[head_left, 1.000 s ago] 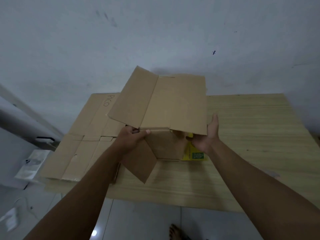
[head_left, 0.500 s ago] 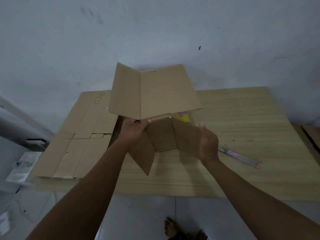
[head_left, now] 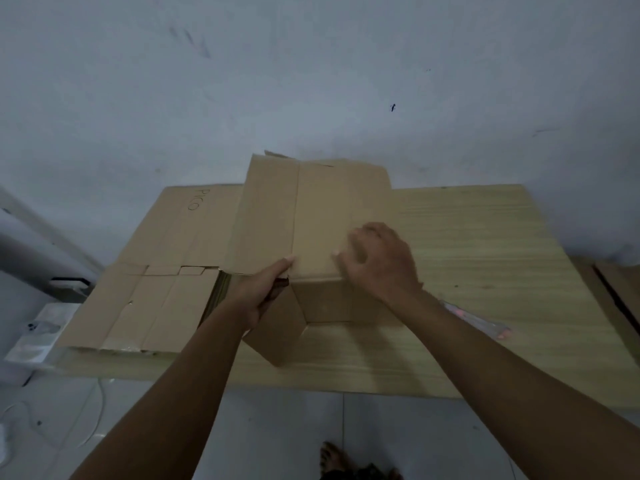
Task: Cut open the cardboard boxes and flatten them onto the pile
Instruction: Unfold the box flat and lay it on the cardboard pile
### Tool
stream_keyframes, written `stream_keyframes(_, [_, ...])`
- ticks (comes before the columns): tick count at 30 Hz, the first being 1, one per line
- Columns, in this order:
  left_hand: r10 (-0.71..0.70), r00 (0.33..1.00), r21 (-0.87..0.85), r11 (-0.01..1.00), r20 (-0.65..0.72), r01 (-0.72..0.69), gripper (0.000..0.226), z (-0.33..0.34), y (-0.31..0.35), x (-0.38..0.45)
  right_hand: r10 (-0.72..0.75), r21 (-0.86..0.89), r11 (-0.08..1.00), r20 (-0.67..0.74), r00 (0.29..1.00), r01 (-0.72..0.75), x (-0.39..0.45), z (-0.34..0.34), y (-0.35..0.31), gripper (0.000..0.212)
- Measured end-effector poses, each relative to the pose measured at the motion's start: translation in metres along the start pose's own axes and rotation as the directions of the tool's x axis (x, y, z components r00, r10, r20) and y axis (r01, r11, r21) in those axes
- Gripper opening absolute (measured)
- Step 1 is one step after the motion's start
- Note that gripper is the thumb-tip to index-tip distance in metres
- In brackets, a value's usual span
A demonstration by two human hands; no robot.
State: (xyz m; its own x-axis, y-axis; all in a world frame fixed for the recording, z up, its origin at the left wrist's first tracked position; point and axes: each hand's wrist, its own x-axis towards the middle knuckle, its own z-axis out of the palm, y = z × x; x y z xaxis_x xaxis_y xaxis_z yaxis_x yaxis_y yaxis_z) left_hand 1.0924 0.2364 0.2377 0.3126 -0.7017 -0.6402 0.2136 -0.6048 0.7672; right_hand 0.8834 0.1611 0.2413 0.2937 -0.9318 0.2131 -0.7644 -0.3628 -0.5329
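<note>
You hold the box [head_left: 322, 220] on the table [head_left: 485, 244].
Your left hand [head_left: 263, 292] has its grip pinched on the box's left fold; your right hand [head_left: 381, 261] presses its top, fingers blurred. The pile [head_left: 149, 271] lies just beside, at left.

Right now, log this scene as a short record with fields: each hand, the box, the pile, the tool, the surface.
left hand: grips the box's near left edge, thumb on top
right hand: blurred, laid on the top panel; whether it grips is unclear
box: opened, partly folded, flaps loose, not yet flat
pile: flattened cardboard left of the box, "PICO" written on it
cutter: lies on the table, right of the box, untouched
table: light wood, against a grey wall
</note>
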Motion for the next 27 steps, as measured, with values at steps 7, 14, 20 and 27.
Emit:
stream_keyframes(7, [0.316, 0.729, 0.2, 0.949, -0.607, -0.244, 0.115, 0.008, 0.013, -0.014, -0.096, -0.129, 0.981, 0.345, 0.934, 0.148, 0.011, 0.018, -0.023, 0.064])
stream_keyframes(14, [0.754, 0.538, 0.876, 0.479, -0.376, -0.06, 0.136, -0.002, 0.055, 0.003, -0.225, -0.081, 0.972, -0.018, 0.974, 0.223, 0.015, 0.032, -0.015, 0.044])
stream_keyframes(20, [0.709, 0.705, 0.97, 0.175, -0.004, -0.17, 0.081, 0.013, 0.11, 0.064, -0.319, -0.035, 0.947, -0.015, 0.948, 0.318, 0.057, 0.033, -0.009, 0.029])
stream_keyframes(27, [0.673, 0.719, 0.951, 0.076, 0.172, -0.299, 0.076, 0.038, 0.179, 0.159, -0.034, 0.17, 0.984, -0.124, 0.992, 0.055, 0.116, 0.033, -0.004, 0.036])
